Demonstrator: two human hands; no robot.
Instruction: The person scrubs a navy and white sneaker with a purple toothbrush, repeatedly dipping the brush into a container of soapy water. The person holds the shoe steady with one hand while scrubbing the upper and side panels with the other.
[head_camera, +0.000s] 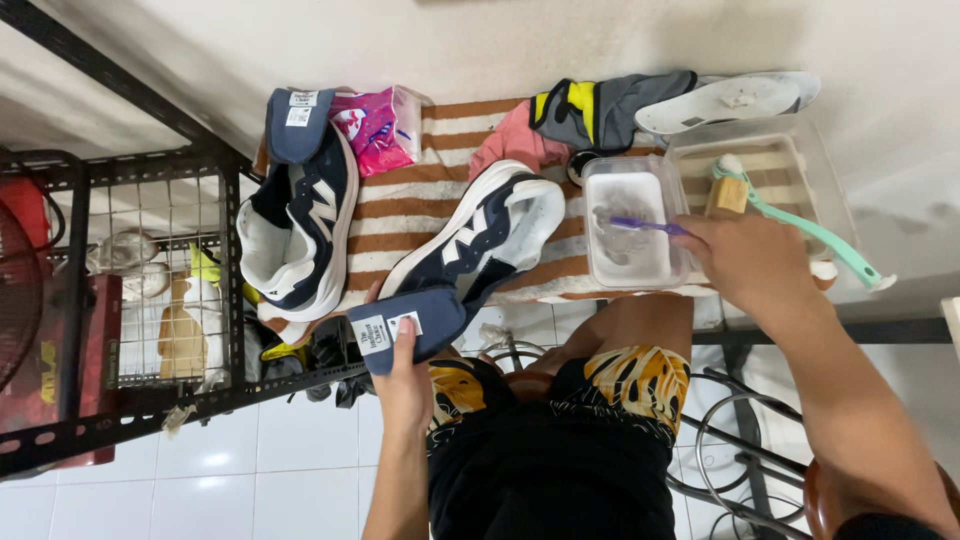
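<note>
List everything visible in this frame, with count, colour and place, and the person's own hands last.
sneakers: two, navy and white, on the towel
striped towel: one, brown and white, under the shoes
purple toothbrush: one, in the small tub
small tub: one, clear plastic, right of the shoes
teal brush: one, across a larger clear tub
insole: one, white, top right
pink packet: one, top centre
wire rack: one, black, left
left hand: holds the nearer sneaker's tongue
right hand: holds the toothbrush

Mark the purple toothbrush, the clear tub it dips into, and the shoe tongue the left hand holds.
purple toothbrush (645, 225), head view, on the handle above the tub.
clear tub (600, 268), head view, on its left wall.
shoe tongue (425, 318), head view, on the navy fabric beside the white labels.
</note>
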